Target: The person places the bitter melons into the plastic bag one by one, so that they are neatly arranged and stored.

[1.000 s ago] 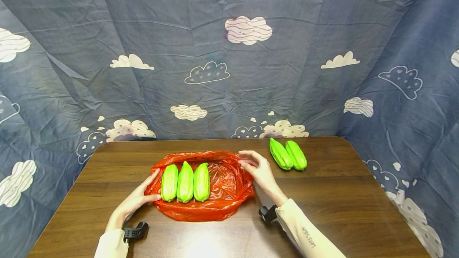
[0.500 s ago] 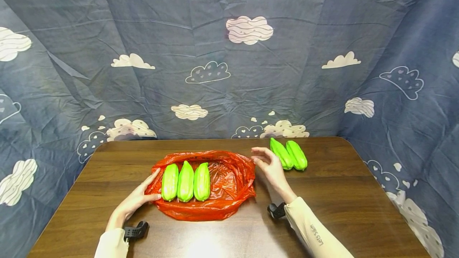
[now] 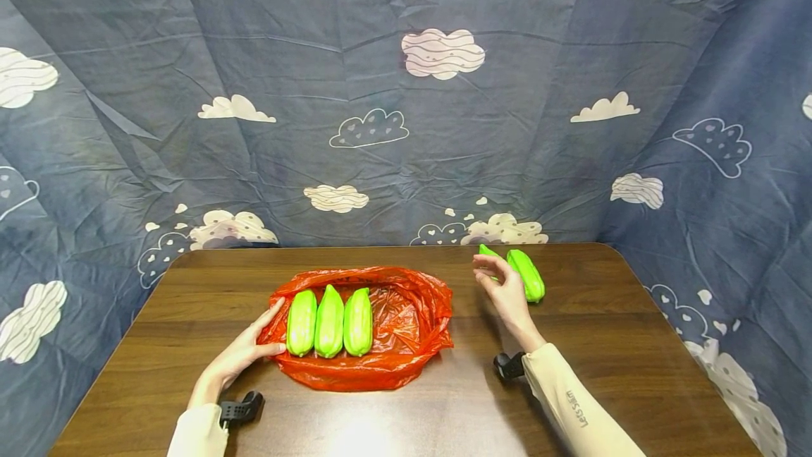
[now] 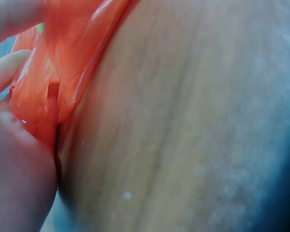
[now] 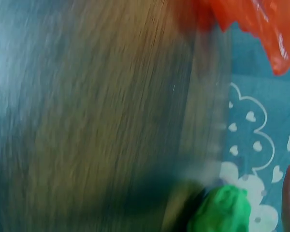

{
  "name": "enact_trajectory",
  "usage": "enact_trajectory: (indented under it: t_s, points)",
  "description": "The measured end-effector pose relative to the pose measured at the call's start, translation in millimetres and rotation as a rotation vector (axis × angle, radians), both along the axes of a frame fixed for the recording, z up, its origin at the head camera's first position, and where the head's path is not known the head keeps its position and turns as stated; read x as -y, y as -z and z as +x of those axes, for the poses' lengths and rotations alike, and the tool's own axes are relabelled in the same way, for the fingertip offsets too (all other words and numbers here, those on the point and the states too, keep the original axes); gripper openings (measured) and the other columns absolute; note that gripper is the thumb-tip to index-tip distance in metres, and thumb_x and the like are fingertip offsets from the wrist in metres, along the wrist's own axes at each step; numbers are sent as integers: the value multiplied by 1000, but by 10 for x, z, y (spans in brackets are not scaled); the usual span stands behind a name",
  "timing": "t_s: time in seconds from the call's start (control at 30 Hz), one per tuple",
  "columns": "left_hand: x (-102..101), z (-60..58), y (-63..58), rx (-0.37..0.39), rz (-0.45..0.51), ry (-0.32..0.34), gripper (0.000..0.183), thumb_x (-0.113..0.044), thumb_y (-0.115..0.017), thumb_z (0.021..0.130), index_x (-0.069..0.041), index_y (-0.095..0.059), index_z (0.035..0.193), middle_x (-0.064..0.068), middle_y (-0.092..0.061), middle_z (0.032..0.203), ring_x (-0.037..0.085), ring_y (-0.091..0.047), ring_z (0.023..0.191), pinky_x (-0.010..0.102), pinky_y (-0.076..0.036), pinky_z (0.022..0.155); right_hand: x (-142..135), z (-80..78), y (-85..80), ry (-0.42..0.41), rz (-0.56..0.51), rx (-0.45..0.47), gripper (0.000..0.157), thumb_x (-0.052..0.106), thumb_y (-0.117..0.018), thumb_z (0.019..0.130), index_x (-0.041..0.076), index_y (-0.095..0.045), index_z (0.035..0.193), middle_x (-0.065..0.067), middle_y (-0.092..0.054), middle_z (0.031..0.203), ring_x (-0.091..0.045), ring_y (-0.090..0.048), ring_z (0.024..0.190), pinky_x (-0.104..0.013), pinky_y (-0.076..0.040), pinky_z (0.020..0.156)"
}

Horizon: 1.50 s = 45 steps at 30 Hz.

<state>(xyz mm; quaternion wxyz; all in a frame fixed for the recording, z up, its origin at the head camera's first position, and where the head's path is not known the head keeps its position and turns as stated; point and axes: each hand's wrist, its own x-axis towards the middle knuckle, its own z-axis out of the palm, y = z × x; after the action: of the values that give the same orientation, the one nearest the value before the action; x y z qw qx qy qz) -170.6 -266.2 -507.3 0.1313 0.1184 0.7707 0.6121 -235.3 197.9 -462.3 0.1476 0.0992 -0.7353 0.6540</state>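
A red plastic bag point(image 3: 400, 323) lies spread wide on the table. Side by side in its left part are three long, bright green, ribbed gourd-like vegetables point(image 3: 329, 326). My left hand point(image 3: 241, 350) holds the bag's left rim, its thumb and fingers on either side of the thin plastic point(image 4: 70, 53). To the right of the bag, my right hand point(image 3: 509, 300) hangs over the table with bent fingers and nothing in them. It partly covers one loose green vegetable point(image 3: 487, 250); another green vegetable point(image 3: 526, 277) lies just beyond. A blurred green end point(image 5: 222, 212) shows in the right wrist view.
The brown wooden table point(image 3: 609, 372) has its back edge against a dark blue cloth point(image 3: 380, 175) printed with clouds. More of this cloth hangs at the sides. Black camera mounts point(image 3: 241, 409) sit at both wrists.
My right hand has left the bag's right rim and moved rightward to the two loose vegetables, now covering part of one. The left hand stays at the bag's left rim.
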Motion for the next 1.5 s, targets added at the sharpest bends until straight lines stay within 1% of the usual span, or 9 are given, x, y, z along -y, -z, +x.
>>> enact_trajectory:
  t_s: [0.3,0.4,0.53,0.67,0.97,1.17,1.23,1.4,1.5]
  points:
    - [-4,1,3,-3,-2,-4,83,-4,-65,88,-5,-13,153,30,-4,154,43,-14,135,11,-29,91,-154,-80,15,82,84,1,32,-17,-56,84,-14,-58,116,-33,-58,114,-35,-57,102,-17,-45,83]
    - [-3,1,4,3,-5,-7,83,-5,-65,88,-4,-13,153,30,-3,154,43,-14,135,11,-29,91,-172,-39,-83,92,102,19,34,-18,-56,84,-16,-57,117,-34,-56,116,-41,-52,108,-33,-45,91]
    - [0,-1,2,11,-10,-10,83,-6,-65,88,-5,-12,153,30,-3,154,43,-13,135,11,-29,91,-234,-53,-71,118,163,47,35,-15,-57,84,-15,-56,119,-31,-55,120,-42,-48,115,-50,-38,97]
    - [5,-2,6,8,-13,-11,83,-6,-65,88,-5,-13,153,30,-2,154,43,-12,135,10,-29,91,-316,-125,60,163,248,67,38,-9,-60,83,-8,-58,120,-26,-55,123,-39,-48,118,-47,-37,99]
    - [0,0,11,-14,-7,-4,83,-5,-65,88,-3,-13,152,31,-3,153,43,-13,135,11,-29,92,-359,-136,93,193,354,121,39,-6,-62,81,-6,-59,120,-26,-54,126,-39,-48,119,-47,-34,101]
    - [-2,2,-1,-1,-1,-6,83,-5,-64,88,-4,-13,153,30,-3,154,43,-14,134,11,-30,92,-348,-127,112,177,363,135,39,-8,-62,81,-5,-59,120,-26,-55,125,-40,-54,110,-48,-39,93]
    - [-1,3,-1,3,3,-5,83,-5,-64,88,-4,-12,153,30,-3,154,43,-14,134,11,-31,91,-337,-121,116,182,369,124,39,-8,-62,81,-5,-60,120,-25,-58,121,-38,-56,106,-44,-42,89]
    - [0,5,6,-9,6,1,83,-4,-64,88,-4,-12,152,30,-4,154,43,-11,135,10,-29,92,-309,-117,134,206,382,103,37,-8,-61,80,-4,-63,116,-21,-63,114,-28,-61,92,-23,-42,75]
    - [-3,7,6,-12,5,0,83,-4,-64,88,-4,-13,153,30,-4,154,43,-12,135,10,-29,92,-294,-119,144,219,384,99,37,-8,-62,79,-3,-64,115,-19,-65,112,-24,-61,86,-19,-41,70]
